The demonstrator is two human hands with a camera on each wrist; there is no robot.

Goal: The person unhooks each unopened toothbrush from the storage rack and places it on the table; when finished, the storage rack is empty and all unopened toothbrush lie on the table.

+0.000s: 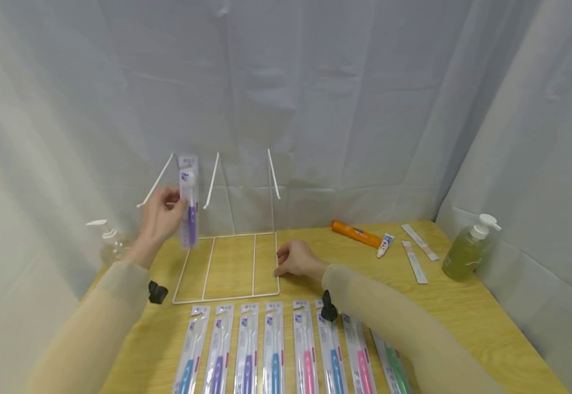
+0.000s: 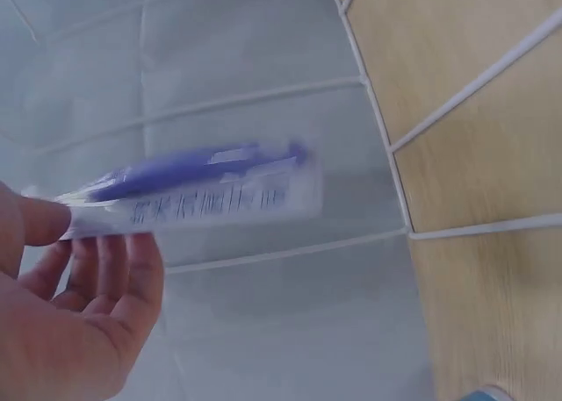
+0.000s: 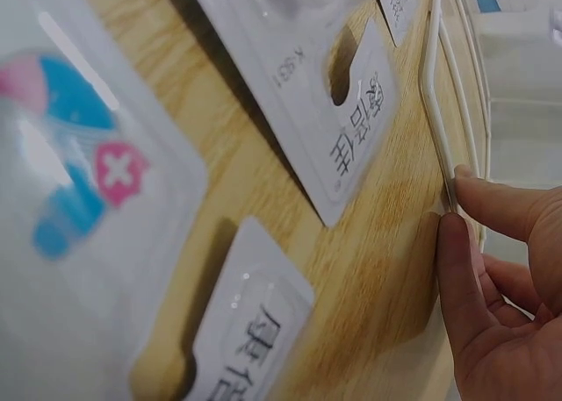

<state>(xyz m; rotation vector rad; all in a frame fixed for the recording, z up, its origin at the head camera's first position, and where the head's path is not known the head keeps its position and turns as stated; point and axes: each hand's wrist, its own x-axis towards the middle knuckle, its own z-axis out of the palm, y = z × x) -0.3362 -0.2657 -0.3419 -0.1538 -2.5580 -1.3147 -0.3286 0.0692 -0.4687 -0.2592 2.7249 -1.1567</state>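
Observation:
A purple toothbrush in a clear blister pack (image 1: pixel 191 219) is held upright by my left hand (image 1: pixel 163 214), thumb on one side and fingers on the other. It stands between the left and middle prongs of a white wire rack (image 1: pixel 226 299). The left wrist view shows the pack (image 2: pixel 219 186) tilted, its purple handle pointing away from the hand (image 2: pixel 88 304). Down at the rack's right side, my right hand (image 1: pixel 296 258) pinches the base wire between thumb and finger. Close up, that wire (image 3: pixel 432 94) runs into the fingertips of the right hand (image 3: pixel 500 287).
Several packaged toothbrushes (image 1: pixel 275 350) lie in a row before the rack, some beneath the right forearm. At the right are an orange tube (image 1: pixel 356 234), a small toothpaste tube (image 1: pixel 385 245), two narrow packets (image 1: pixel 415 262) and a green pump bottle (image 1: pixel 465 251). Another pump bottle (image 1: pixel 113 246) stands left.

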